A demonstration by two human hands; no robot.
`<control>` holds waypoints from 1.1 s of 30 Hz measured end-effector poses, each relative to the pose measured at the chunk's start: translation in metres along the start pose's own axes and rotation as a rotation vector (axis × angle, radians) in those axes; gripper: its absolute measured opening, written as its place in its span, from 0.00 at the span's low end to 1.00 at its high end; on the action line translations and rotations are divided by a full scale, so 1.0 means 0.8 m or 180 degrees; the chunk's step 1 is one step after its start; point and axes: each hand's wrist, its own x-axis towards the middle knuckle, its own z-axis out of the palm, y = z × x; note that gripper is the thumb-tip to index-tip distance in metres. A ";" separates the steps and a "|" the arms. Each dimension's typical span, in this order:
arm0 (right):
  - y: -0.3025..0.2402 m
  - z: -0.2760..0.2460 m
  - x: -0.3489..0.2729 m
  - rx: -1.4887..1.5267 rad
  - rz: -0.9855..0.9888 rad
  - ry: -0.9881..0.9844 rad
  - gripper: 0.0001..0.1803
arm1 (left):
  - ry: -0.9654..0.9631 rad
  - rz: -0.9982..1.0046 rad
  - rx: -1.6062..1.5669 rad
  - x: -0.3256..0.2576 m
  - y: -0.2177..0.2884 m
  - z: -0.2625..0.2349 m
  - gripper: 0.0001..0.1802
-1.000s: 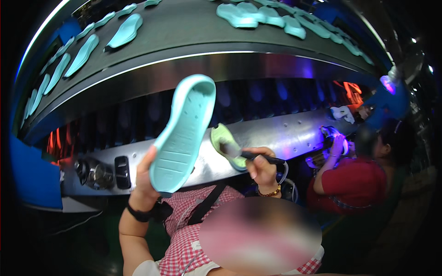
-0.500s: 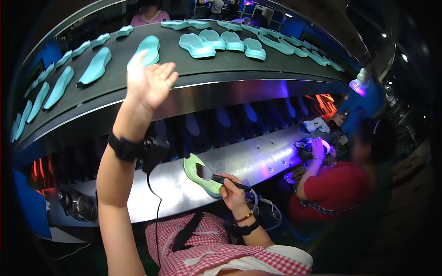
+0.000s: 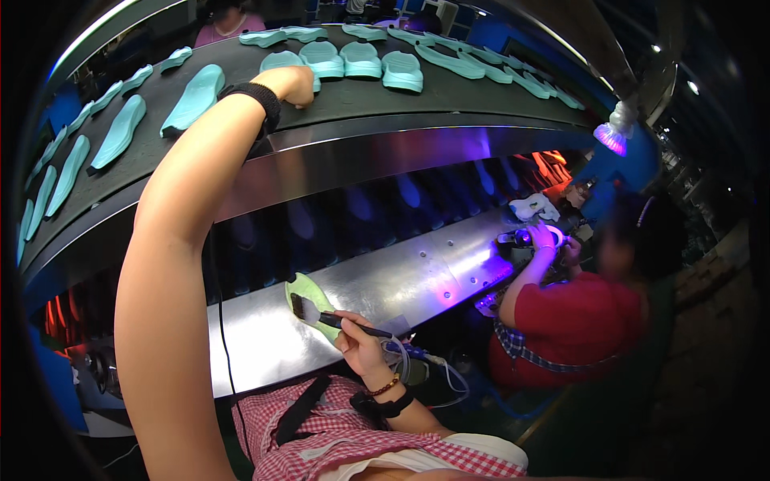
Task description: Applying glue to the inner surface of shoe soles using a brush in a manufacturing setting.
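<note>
Nearest: red-white checked apron [image 3: 269, 417], black cable [image 3: 228, 345] hanging by the L forearm. R hand [image 3: 361, 349] low-centre, beaded bracelet [image 3: 385, 386] + black band at wrist. R grip: fingers and thumb pinched round the dark handle of a brush [image 3: 328, 319] – bristles point left, over upper part of a light green sole [image 3: 303, 284]; exact contact unclear. Green sole lies on metal ledge [image 3: 377, 280], tilted in view, lower end partly hidden by brush and R hand.

To the right, co-worker in red top [image 3: 569, 329] at same ledge, both hands on an item too blurred to ID; white crumpled piece [image 3: 533, 208] just beyond.

Behind ledge, dark recess w/ red glow at both ends, then metal rail [image 3: 361, 156] above.

L arm reaches across all this, black band on wrist. L hand [image 3: 290, 82] over dark belt [image 3: 345, 104], in front of a teal sole [image 3: 281, 60] in the near row – fingers bent, tips hidden, so can't tell if it's gripping. Three more teal soles [image 3: 361, 60] just right; single sole [image 3: 192, 100] to its left. Purple-lit lamp [image 3: 613, 136] hangs at right.

Farthest: person in pink top [image 3: 228, 29] past belt, more soles along far edge.
</note>
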 end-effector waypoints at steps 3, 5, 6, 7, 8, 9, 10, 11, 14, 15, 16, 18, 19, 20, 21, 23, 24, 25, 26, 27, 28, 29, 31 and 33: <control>-0.014 -0.015 -0.002 -0.0210 0.0078 0.0122 0.11 | 0.0244 0.0007 0.0156 0.023 -0.001 0.005 0.15; -0.020 -0.022 -0.002 -0.0135 0.0100 0.0187 0.11 | 0.0355 0.0081 -0.0092 0.033 0.001 0.003 0.19; -0.021 -0.023 -0.001 -0.0046 0.0100 0.0177 0.12 | 0.0533 0.0318 -0.0374 0.035 0.003 0.003 0.21; -0.020 -0.023 0.000 -0.0005 0.0120 0.0216 0.12 | 0.0678 0.0591 -0.0689 0.034 0.004 0.001 0.23; -0.020 -0.021 0.001 0.0049 0.0111 0.0151 0.12 | 0.0738 0.0607 -0.0956 0.032 0.007 0.001 0.27; -0.017 -0.018 0.004 0.0096 0.0118 0.0013 0.12 | 0.0783 0.0619 -0.0929 0.027 0.008 0.000 0.27; -0.016 -0.015 0.006 0.0053 0.0123 -0.0001 0.13 | 0.0516 0.0902 -0.1392 0.021 0.009 -0.001 0.27; -0.014 -0.012 0.007 0.0133 0.0146 -0.0127 0.13 | 0.0319 0.1069 -0.1832 0.013 0.011 -0.003 0.27; -0.015 -0.007 0.009 -0.0374 0.0028 -0.0223 0.14 | 0.0400 0.1077 -0.0864 -0.019 0.014 -0.009 0.19; -0.017 -0.007 0.008 -0.0326 0.0059 -0.0139 0.15 | 0.0510 0.0889 -0.0540 -0.033 0.014 -0.011 0.18; -0.019 -0.009 0.006 -0.0443 0.0023 -0.0018 0.15 | 0.0422 0.0799 -0.0501 -0.052 0.013 -0.010 0.18; -0.023 -0.015 0.002 -0.0553 0.0020 0.0062 0.15 | 0.0901 0.0977 -0.1212 -0.096 0.006 -0.003 0.17; -0.025 -0.020 0.000 -0.0517 0.0057 0.0180 0.14 | 0.1188 0.1032 -0.1750 -0.121 0.004 0.004 0.20; -0.025 -0.024 -0.001 -0.0577 0.0074 0.0273 0.14 | 0.1243 0.0869 -0.2402 -0.147 0.002 0.016 0.17; -0.024 -0.027 -0.002 -0.0660 0.0066 0.0577 0.14 | 0.2175 0.0946 -0.3153 -0.177 0.005 0.037 0.17; -0.022 -0.030 -0.001 -0.0726 0.0048 0.0832 0.13 | 0.3253 0.0296 -0.5043 -0.235 0.012 0.086 0.19; -0.021 -0.031 0.001 -0.0849 -0.0017 0.0866 0.13 | 0.2773 0.0693 -0.6283 -0.262 0.007 0.105 0.20; -0.020 -0.031 0.003 -0.1064 0.0041 0.1049 0.13 | 0.2107 0.0328 -0.6831 -0.283 -0.001 0.122 0.21; -0.020 -0.031 0.005 -0.0893 -0.0055 0.0937 0.12 | 0.0946 0.0060 -0.6908 -0.299 -0.009 0.138 0.21; -0.019 -0.031 0.007 -0.0772 -0.0130 0.0756 0.11 | -0.0211 0.0137 -0.6962 -0.316 -0.017 0.153 0.22; -0.019 -0.031 0.008 -0.0837 -0.0173 0.0935 0.11 | -0.0266 -0.0010 -0.7017 -0.337 -0.021 0.168 0.25; -0.019 -0.030 0.009 -0.0811 -0.0341 0.0809 0.11 | -0.0334 -0.0047 -0.7088 -0.360 -0.024 0.182 0.28; -0.021 -0.028 0.010 -0.1012 -0.0386 0.0930 0.11 | -0.0002 0.0271 -0.6387 -0.408 -0.027 0.209 0.42; -0.021 -0.024 0.011 -0.0991 -0.0380 0.0932 0.10 | -0.0349 0.0374 -0.7880 -0.448 -0.010 0.248 0.50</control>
